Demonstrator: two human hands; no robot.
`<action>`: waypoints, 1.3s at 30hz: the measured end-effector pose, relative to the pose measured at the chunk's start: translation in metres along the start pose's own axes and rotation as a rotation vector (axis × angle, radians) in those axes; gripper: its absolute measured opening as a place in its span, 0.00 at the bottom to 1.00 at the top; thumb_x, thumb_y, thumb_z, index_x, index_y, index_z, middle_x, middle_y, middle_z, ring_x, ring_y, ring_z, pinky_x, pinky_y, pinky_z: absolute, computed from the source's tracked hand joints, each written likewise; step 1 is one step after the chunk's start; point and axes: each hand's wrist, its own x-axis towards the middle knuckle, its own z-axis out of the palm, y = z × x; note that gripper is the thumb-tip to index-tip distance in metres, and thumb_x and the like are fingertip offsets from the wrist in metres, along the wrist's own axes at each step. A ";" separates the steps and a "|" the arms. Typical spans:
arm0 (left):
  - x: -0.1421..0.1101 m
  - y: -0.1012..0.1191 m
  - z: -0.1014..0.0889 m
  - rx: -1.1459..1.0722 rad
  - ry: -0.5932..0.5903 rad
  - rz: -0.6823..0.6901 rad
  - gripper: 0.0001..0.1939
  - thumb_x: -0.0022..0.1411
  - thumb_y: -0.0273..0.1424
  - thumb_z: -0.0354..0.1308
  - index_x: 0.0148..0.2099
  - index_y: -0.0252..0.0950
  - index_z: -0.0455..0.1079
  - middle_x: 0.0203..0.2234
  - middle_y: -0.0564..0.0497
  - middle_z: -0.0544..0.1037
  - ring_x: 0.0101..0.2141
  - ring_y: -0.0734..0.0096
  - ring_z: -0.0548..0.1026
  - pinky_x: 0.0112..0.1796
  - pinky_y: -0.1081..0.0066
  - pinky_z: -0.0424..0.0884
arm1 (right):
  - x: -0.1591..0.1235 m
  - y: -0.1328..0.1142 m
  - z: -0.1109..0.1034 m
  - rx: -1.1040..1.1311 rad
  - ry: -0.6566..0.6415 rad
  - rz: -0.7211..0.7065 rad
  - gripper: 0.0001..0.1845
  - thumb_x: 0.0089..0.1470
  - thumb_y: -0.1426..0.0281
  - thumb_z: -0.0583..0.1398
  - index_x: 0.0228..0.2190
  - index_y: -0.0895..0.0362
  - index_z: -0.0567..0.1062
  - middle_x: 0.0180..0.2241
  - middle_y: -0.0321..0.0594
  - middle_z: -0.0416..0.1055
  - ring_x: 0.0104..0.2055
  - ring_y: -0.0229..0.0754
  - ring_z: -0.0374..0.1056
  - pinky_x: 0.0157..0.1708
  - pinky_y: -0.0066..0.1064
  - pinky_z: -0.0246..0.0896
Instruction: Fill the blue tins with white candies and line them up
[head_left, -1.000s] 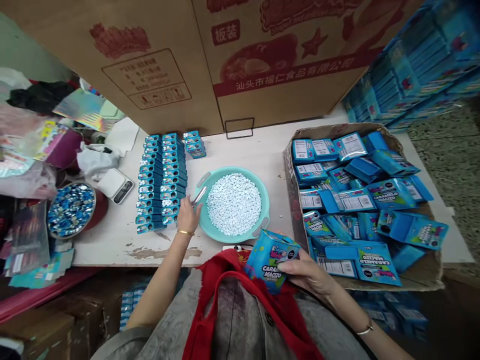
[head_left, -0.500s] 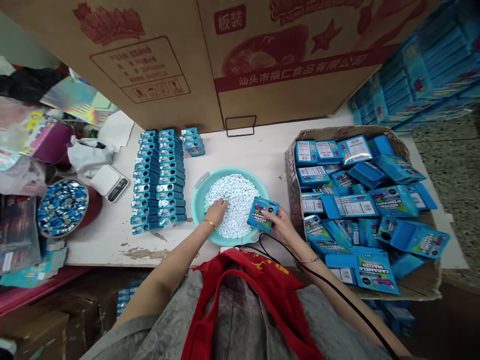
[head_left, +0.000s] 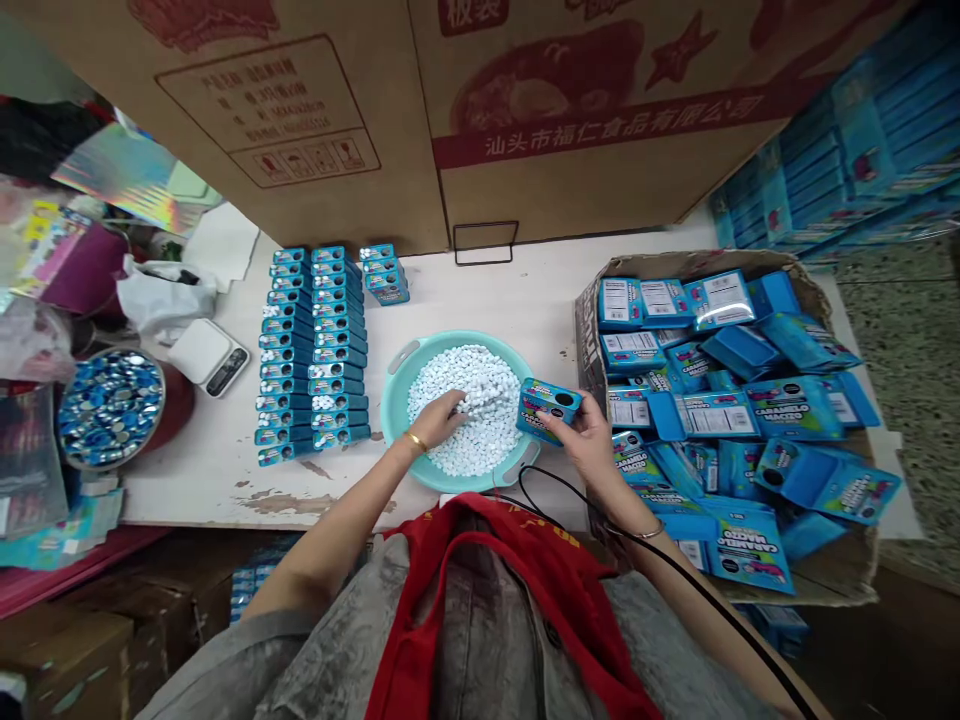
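My left hand (head_left: pixel 441 420) is over a turquoise basin (head_left: pixel 396 425) of small white candies (head_left: pixel 466 452), its fingers pinched together. At the fingertips is a blurred raised clump of candies; whether a clear scoop lies under it I cannot make out. By the basin's right rim, my right hand (head_left: pixel 589 440) grips a small blue candy box (head_left: pixel 546 408), tilted so that its top with a dark round hole shows. Left of the basin stand two long rows of similar boxes (head_left: pixel 337 350), with a short row (head_left: pixel 387 280) behind.
On the right, a cardboard carton (head_left: pixel 592 340) is full of blue boxes. A big brown carton (head_left: pixel 555 200) backs the table. Left lie a white scale (head_left: pixel 210 355) and a tub of shiny wrapped pieces (head_left: pixel 112 410). A black cable (head_left: pixel 697 590) runs along my right arm.
My left hand has moved slightly right, and a clump of candies has risen at its fingertips. My right hand has moved right and tipped the box so its holed top shows.
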 end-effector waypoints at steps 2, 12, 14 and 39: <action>-0.014 0.005 -0.025 -0.014 0.020 0.052 0.17 0.64 0.30 0.52 0.55 0.37 0.65 0.47 0.44 0.74 0.45 0.63 0.73 0.48 0.64 0.69 | 0.002 0.000 0.001 -0.138 -0.020 -0.125 0.21 0.46 0.60 0.67 0.41 0.52 0.69 0.38 0.36 0.72 0.40 0.43 0.68 0.45 0.36 0.65; -0.042 0.077 -0.110 0.243 -0.115 0.120 0.14 0.65 0.30 0.50 0.53 0.40 0.65 0.46 0.46 0.72 0.46 0.61 0.73 0.47 0.64 0.70 | 0.010 0.009 0.033 -0.605 -0.208 -0.526 0.19 0.53 0.74 0.55 0.48 0.53 0.67 0.45 0.47 0.68 0.50 0.52 0.65 0.51 0.45 0.63; -0.039 0.096 -0.113 0.356 -0.164 0.075 0.13 0.65 0.27 0.49 0.51 0.40 0.67 0.44 0.46 0.72 0.44 0.61 0.74 0.44 0.64 0.70 | 0.009 0.011 0.037 -0.643 -0.225 -0.558 0.21 0.51 0.76 0.55 0.48 0.54 0.68 0.46 0.48 0.68 0.51 0.53 0.65 0.52 0.46 0.63; 0.007 -0.011 0.013 0.371 -0.085 -0.087 0.21 0.64 0.18 0.41 0.57 0.31 0.63 0.52 0.37 0.69 0.52 0.58 0.68 0.51 0.60 0.67 | 0.019 0.012 0.015 -0.411 0.046 -0.470 0.15 0.55 0.66 0.62 0.43 0.55 0.69 0.39 0.40 0.69 0.41 0.43 0.67 0.43 0.36 0.64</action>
